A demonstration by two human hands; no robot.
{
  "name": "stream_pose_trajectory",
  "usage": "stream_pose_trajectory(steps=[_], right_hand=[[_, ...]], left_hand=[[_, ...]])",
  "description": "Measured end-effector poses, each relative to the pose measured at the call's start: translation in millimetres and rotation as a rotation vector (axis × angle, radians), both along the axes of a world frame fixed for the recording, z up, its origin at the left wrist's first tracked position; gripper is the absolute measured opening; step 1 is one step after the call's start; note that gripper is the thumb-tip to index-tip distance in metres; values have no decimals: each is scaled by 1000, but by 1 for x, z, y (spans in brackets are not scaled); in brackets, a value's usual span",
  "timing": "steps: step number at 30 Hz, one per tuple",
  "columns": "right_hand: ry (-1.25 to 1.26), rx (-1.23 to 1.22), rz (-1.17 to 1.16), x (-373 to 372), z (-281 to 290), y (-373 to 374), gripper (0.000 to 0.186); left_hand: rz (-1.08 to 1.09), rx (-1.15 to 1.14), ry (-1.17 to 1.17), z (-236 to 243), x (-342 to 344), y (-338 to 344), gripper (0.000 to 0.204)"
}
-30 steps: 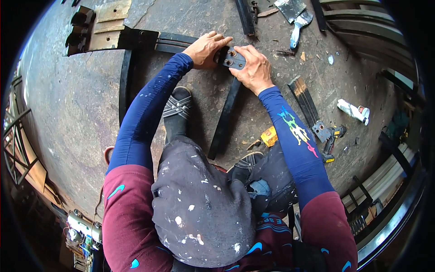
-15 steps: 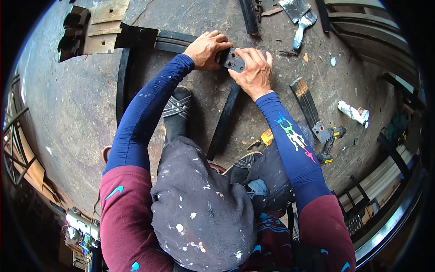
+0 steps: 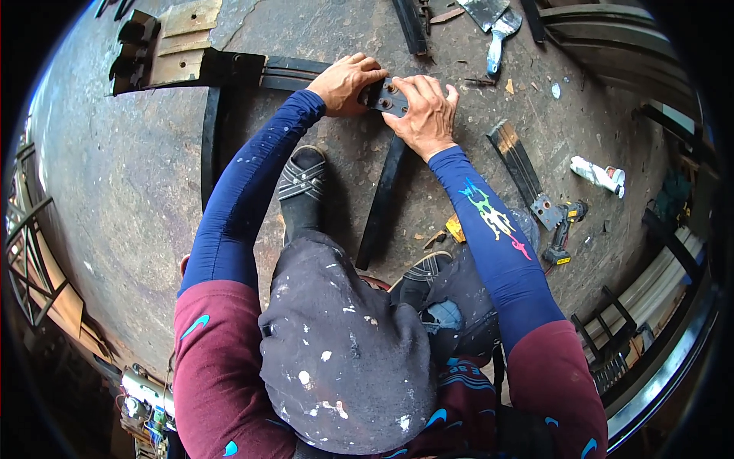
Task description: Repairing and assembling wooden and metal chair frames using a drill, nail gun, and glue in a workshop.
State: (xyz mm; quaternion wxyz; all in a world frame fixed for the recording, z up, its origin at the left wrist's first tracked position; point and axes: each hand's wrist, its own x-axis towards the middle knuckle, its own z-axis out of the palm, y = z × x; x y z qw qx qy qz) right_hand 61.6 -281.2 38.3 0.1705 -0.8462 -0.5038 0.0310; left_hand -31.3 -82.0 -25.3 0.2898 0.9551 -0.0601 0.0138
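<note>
Black metal plate (image 3: pixel 386 96) pinned between both hands over the bar end.
Left hand (image 3: pixel 348 82) and right hand (image 3: pixel 424 115) are clamped on opposite ends, keeping it square on the black steel bar (image 3: pixel 381 203); concrete floor (image 3: pixel 138 191) beneath.

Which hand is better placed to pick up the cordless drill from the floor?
Probably the right hand: the black-and-yellow cordless drill lies on its side. The left hand is farther away, gripping the small dark metal plate.

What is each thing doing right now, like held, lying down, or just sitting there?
Left hand: gripping the metal plate's left end.
Right hand: pressing on the plate's right side.
Metal plate: dark, held between both hands at the top of a bar.
Black bar: lying flat on the ground.
Paintbrush: lying untouched.
Drill: lying on its side.
White tube: lying flat.
</note>
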Motion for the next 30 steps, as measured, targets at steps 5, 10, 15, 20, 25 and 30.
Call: stream_pose_trajectory(steps=[5,10,15,20,25,30], right_hand=[[-37,3,-45,-2,0,1,58],[23,5,-23,2,4,-14,84],[42,-254,-498,-29,56,-129,90],[274,-1316,-556,-15,52,-230,41],[415,-1774,-287,-29,47,-253,74],[192,-1443,-346,-48,4,-295,60]], left_hand=[[-30,7,-30,0,3,4,74],[-53,-31,-89,-7,10,0,76],[-36,-15,-55,-5,5,5,74],[-41,-45,-51,-7,8,1,72],[-36,-22,-44,-2,5,4,75],[-32,-35,-80,-5,10,2,71]])
